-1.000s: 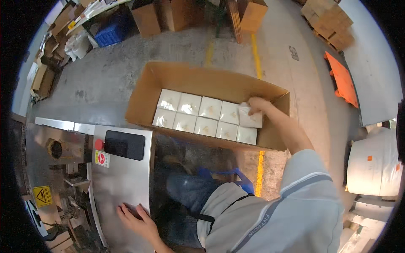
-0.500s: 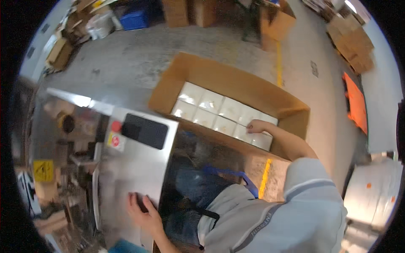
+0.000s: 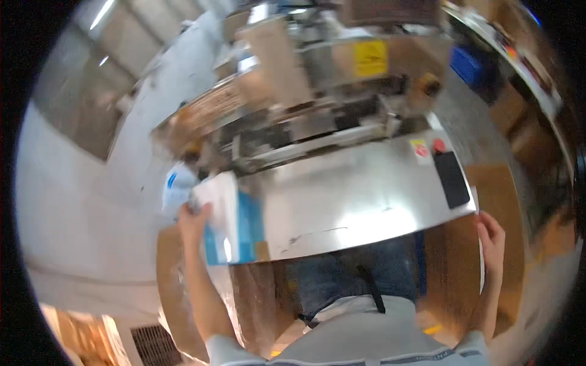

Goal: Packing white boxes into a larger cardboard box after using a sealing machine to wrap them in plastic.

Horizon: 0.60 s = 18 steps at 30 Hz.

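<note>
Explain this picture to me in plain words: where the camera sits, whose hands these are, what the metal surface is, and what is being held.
The picture comes from a wide fisheye camera worn on a person's head, looking down, so straight edges bend and the view is blurred by motion. The two bare arms entering from the bottom are the wearer's own. The left hand grips a flat white packet, held over a blue-and-white stack at the left end of a shiny steel table. The right hand rests at the table's right corner, touching its edge; it seems to hold nothing. On the table lie a dark flat panel and a small red button beside it. Behind the table stands a grey metal machine with a yellow label; its details are too blurred to tell. Brown cardboard shows below the table.
</note>
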Each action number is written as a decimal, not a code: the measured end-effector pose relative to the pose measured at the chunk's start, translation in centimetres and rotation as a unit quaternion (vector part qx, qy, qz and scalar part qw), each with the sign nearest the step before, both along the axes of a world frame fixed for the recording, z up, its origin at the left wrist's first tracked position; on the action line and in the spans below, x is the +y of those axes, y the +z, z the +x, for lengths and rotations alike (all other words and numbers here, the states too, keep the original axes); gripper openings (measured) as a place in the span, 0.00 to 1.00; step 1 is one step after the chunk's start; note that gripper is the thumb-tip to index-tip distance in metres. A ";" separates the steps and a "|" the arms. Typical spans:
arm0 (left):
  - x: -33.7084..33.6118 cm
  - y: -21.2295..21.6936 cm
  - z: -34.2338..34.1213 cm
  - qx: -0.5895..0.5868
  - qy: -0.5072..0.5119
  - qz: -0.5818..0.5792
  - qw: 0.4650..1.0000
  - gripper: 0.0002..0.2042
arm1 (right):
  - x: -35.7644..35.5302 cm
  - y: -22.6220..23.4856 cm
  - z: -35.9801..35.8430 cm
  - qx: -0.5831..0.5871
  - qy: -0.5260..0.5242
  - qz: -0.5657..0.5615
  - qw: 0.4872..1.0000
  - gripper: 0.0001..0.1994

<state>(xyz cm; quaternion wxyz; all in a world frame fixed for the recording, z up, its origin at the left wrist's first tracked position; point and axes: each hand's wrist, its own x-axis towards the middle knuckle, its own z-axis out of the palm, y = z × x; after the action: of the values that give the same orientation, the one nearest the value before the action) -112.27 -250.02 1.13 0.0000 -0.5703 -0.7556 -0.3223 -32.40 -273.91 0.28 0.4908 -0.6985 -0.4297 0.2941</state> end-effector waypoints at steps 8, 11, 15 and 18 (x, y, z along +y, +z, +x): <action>-1.8 2.1 5.8 -0.048 -0.023 0.053 0.997 0.13 | 4.5 4.7 -10.4 -0.026 0.149 0.045 0.988 0.16; -2.3 3.3 7.8 -0.018 -0.028 0.124 0.992 0.11 | 5.6 4.7 -12.5 -0.003 0.185 0.032 0.982 0.19; -2.5 6.2 12.5 -0.082 -0.051 0.169 0.981 0.11 | 8.5 6.0 -15.7 -0.070 0.236 0.061 0.967 0.18; -0.7 4.8 11.8 -0.100 -0.064 0.155 0.981 0.10 | 10.2 7.3 -18.5 -0.073 0.260 0.103 0.957 0.19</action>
<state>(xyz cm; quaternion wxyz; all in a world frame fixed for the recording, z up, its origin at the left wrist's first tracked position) -100.49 -250.76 5.93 -0.0073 -0.5752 -0.6548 -0.4902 -50.88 -263.66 7.59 0.4341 -0.5277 -0.6592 0.3140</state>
